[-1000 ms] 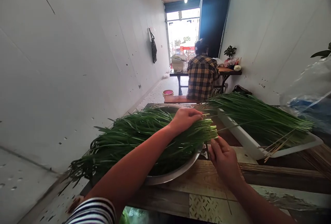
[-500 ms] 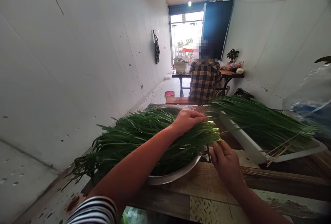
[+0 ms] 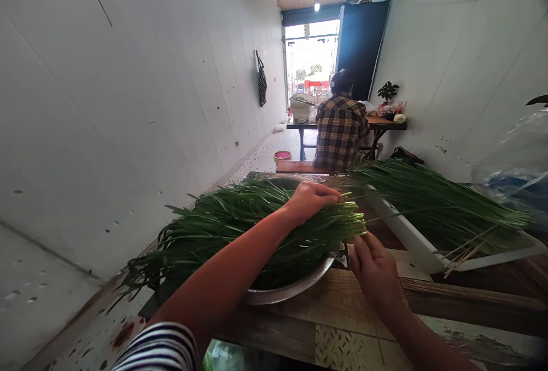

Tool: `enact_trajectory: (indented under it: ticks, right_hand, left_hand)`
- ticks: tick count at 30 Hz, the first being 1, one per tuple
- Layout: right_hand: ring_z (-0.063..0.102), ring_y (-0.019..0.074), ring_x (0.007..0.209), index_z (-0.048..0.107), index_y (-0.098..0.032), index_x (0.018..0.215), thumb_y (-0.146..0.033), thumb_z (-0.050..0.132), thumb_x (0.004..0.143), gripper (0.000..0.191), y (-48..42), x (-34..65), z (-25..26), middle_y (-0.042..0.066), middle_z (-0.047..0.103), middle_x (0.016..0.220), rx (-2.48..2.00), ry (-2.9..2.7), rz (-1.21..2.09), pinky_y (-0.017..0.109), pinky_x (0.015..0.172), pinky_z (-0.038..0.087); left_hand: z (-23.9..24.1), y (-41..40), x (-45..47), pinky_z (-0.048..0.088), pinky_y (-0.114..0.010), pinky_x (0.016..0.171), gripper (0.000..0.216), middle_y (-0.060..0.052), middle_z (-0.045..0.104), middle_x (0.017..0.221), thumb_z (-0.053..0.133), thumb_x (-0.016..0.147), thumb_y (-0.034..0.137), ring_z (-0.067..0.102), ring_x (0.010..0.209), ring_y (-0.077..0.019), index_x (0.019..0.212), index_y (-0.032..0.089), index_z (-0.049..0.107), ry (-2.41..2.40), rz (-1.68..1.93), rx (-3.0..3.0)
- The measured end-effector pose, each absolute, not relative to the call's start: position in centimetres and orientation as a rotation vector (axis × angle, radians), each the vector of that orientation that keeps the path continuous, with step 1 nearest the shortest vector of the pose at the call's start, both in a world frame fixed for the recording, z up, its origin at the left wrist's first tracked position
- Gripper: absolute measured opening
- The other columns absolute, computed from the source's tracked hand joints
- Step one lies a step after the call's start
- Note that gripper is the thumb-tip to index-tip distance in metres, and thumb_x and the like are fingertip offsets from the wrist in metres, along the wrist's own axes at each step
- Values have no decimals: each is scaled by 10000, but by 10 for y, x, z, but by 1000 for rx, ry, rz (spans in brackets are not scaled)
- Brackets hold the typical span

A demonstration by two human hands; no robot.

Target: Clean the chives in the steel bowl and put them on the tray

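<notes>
A big heap of green garlic chives (image 3: 222, 217) lies across a metal basin (image 3: 295, 295), its leaves hanging over the left side. My left hand (image 3: 310, 200) reaches over the heap, thumb and fingers pinched on chives near their pale cut ends. Just below and to the right, my right hand (image 3: 374, 262) is closed, its fingertips against the lowest stem ends. Whatever lies inside its grip is hidden. Thin sticks like bamboo skewers (image 3: 466, 252) rest on a white tray (image 3: 398, 240) to the right, which also carries more chives (image 3: 449, 205) laid in line.
Wood-patterned boards and tiles cover the work table (image 3: 291, 331). A clear plastic bag (image 3: 514, 160) stands at the right. Farther off, a person in a plaid shirt (image 3: 340, 134) sits at another table (image 3: 299, 125), near a pink-filled bucket (image 3: 282, 156). A white wall (image 3: 128, 103) runs along the left.
The whole view has shifted slightly. Both hands keep nearly the same place and grip at the chive ends.
</notes>
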State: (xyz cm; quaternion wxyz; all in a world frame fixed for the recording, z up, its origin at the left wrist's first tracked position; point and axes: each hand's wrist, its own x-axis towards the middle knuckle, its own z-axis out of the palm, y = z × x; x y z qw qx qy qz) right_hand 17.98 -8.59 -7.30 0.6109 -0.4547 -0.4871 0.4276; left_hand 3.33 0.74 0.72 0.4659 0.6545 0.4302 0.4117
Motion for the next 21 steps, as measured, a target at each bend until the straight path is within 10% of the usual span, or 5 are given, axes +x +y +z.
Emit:
enact_trajectory:
  ticks: [14,21]
  right_hand:
    - [328,78,463,513,-198,785,-402,524,892,230,-87,181,-79,-69,384,524,-1053,-1208,937,193,432,301]
    - [305,63,442,470,-190,686,-401,507,908,309,-82,191,-78,-76,356,486,-996,-1326,891,182,415,265]
  left_hand:
    - [24,4,22,479,-318,912,136,-53,737,913,710,672,213,649,908,-181,791,167,758,1003,842,1776]
    - [38,6,4,451,-297,863,371,-39,674,1066,602,800,417,598,949,-159,1084,185,656,797,462,2100]
